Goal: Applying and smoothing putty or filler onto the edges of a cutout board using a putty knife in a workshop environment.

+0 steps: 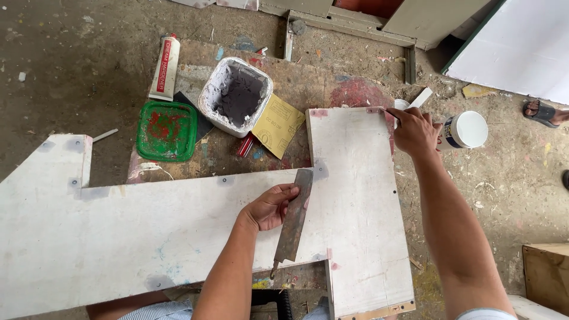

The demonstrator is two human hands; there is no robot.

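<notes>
Nearest to the camera were the two bare forearms, which reached forward over a white painted board (148,237) lying flat on the dirty floor. The left hand (269,207) held a long, worn metal blade (294,216), perhaps a scraper or a putty spreader; the fingers were wrapped around its upper part and the thumb lay on top, so the blade stayed flat across the joint where the long board met a second white panel (361,201). Held this way, the flat side could press against the surface. The lower end of the blade pointed back toward the person.

The right hand (416,131) was at the far right corner of the second panel. Its fingers were bent and close together, and the index finger touched the corner, where a grey spot showed. I could not tell if something small was pinched there.

Behind the boards stood a white tub (235,95) with grey filler inside, near enough to reach with the blade. Beside it lay a green lid (166,131) with red stains, a white tube (165,66) and a yellow sheet of sandpaper (277,125). A small white can (465,130) lay on its side just beside the right hand.
</notes>
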